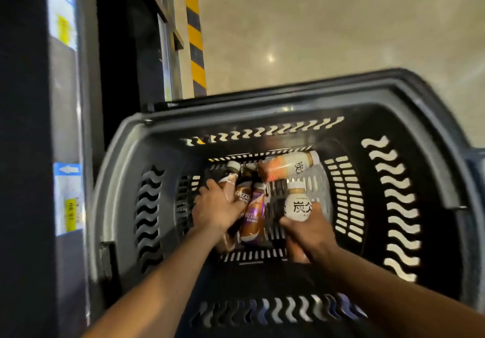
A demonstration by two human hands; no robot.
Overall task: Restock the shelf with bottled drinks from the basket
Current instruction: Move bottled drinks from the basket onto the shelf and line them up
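Down on the slotted floor of the basket [123, 159], bottled drinks, listed from the hands outward.

Item: white-labelled bottle [298, 205], black characters on the label, pale cap pointing away from the person. It is on the right side of the basket floor. The right hand [309, 230] is wrapped round its lower body, thumb on the left side, and its tan base shows below the fist.

Item: leftmost bottle [230, 180], brown with a white cap, at the left of a close cluster. The left hand [217, 206] lies over it with fingers curled across its body. How firm the hold is cannot be told.

Item: brown-labelled coffee bottle [242, 193], just beside the first and touching the left hand's fingers.

Item: purple-labelled coffee bottle [253, 215], lying lengthwise between the two hands with its cap towards the far wall.

Item: tan bottle [284, 167], lying on its side across the far end of the floor, cap to the right, apart from both hands.

Container: dark grey plastic with wavy cut-outs in the walls. A folded handle [443, 154] rests along the right rim.

Surroundings: shelf unit [26, 127] at the left, dark, close beside the basket, with blue-and-yellow price labels [67, 198] on its edge. A yellow-and-black striped post [194, 30] stands behind. Beige polished floor [341, 23] lies beyond.
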